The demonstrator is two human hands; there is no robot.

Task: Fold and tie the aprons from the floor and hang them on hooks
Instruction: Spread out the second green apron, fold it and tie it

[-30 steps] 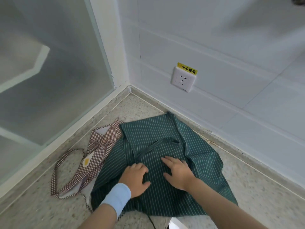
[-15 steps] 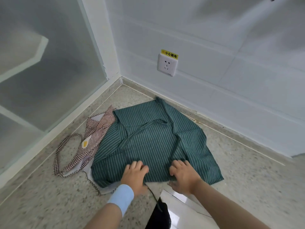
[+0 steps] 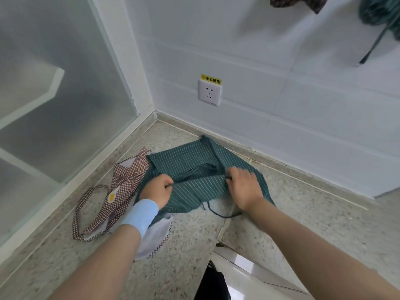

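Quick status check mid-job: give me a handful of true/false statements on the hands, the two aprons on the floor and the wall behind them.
1. The left hand and the right hand both grip the green striped apron. True.
2. The checked apron lies to the right of the green one. False: it lies on the floor to its left, partly under it.
3. A plug sits in the wall socket. False: nothing is plugged in.
4. A green bundle hangs on the wall at upper right. True.
5. The blue wristband is on the right wrist. False: it is on the left wrist.
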